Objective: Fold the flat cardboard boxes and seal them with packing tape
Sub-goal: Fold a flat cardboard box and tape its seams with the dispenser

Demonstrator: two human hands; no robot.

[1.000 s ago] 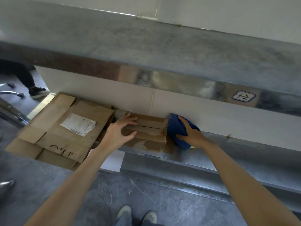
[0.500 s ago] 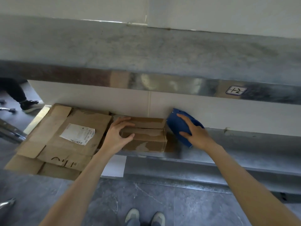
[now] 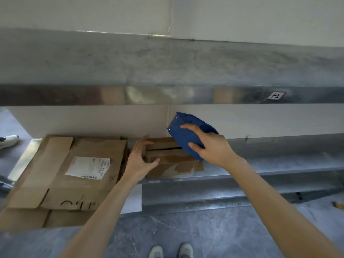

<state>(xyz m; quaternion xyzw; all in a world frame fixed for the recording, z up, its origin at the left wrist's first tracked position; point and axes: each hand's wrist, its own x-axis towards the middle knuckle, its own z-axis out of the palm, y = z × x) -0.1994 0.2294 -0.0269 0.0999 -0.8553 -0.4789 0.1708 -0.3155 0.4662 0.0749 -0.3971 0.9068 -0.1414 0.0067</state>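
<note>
Small cardboard box [image 3: 167, 157] under blue tape dispenser [image 3: 186, 135], flaps closed

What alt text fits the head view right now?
The right hand holds a blue tape dispenser above a small folded cardboard box on a metal shelf, while the left hand steadies the box's left end. Flattened cardboard lies further left.

right hand [image 3: 212, 148] holds blue tape dispenser [image 3: 184, 135] over small box [image 3: 167, 161].
</note>
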